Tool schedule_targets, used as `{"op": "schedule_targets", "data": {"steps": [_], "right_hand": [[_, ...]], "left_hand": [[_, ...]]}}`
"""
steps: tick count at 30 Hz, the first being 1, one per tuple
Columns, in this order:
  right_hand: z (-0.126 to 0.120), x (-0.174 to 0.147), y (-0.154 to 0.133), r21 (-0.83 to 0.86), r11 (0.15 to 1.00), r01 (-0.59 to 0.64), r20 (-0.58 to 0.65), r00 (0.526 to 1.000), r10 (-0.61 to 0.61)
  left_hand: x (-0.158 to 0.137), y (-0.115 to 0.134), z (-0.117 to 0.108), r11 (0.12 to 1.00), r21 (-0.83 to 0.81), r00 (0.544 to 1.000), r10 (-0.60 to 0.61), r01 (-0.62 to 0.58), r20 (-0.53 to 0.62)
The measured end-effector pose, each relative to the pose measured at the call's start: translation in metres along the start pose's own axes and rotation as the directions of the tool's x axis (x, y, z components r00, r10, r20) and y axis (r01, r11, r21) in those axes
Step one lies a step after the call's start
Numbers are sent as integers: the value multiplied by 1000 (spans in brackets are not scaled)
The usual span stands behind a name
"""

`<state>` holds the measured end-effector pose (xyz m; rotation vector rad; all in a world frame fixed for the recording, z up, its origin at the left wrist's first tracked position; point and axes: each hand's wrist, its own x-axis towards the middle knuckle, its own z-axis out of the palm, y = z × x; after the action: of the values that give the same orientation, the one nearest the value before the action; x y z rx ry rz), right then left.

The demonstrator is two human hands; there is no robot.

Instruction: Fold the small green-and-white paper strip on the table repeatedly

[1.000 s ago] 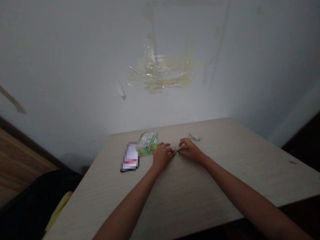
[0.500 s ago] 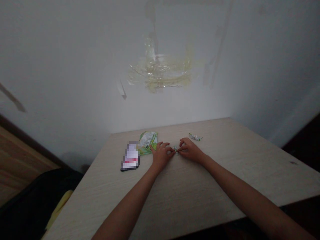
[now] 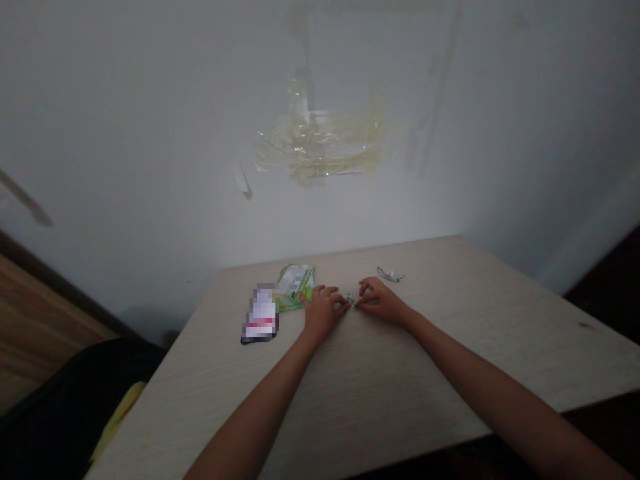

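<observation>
A small green-and-white wrapped candy (image 3: 351,301) sits low over the table, between my two hands. My left hand (image 3: 323,311) pinches its left end between thumb and finger, while the other fingers are spread near the green packet. From the other side, my right hand (image 3: 381,301) pinches the right end, its remaining fingers curled. A green printed packet (image 3: 296,280) lies flat just left of my left hand. Farther back on the right is a crumpled green-and-white wrapper (image 3: 390,274); whether anything is inside it I cannot tell.
A phone-like object (image 3: 261,315) with a dark edge, its face blurred out, lies beside the packet. The pale wooden table (image 3: 350,400) meets a wall (image 3: 165,167) with peeling tape (image 3: 325,150). Dark and yellow cloth (image 3: 115,423) is at the lower left.
Both hands keep their pinch on the candy with hardly any movement. The whole view has shifted very slightly.
</observation>
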<state>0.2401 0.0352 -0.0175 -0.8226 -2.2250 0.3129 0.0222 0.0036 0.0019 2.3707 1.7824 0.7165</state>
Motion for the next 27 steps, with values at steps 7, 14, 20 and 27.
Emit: {"op": "schedule_targets", "data": {"steps": [7,14,20,27], "right_hand": [[-5,3,-10,5,999,32,46,998,-32],[-6,5,-12,-49,997,57,32,998,-55],[-7,2,-12,4,998,58,32,998,-58],[-5,2,-9,28,999,22,53,998,-23]], "left_hand": [[0,1,2,1000,-1,1000,-2,2,-21],[-1,1,2,1000,-10,1000,-5,5,-23],[0,-1,2,1000,-24,1000,-5,5,-13],[0,-1,2,1000,-3,1000,-7,7,-13]]}}
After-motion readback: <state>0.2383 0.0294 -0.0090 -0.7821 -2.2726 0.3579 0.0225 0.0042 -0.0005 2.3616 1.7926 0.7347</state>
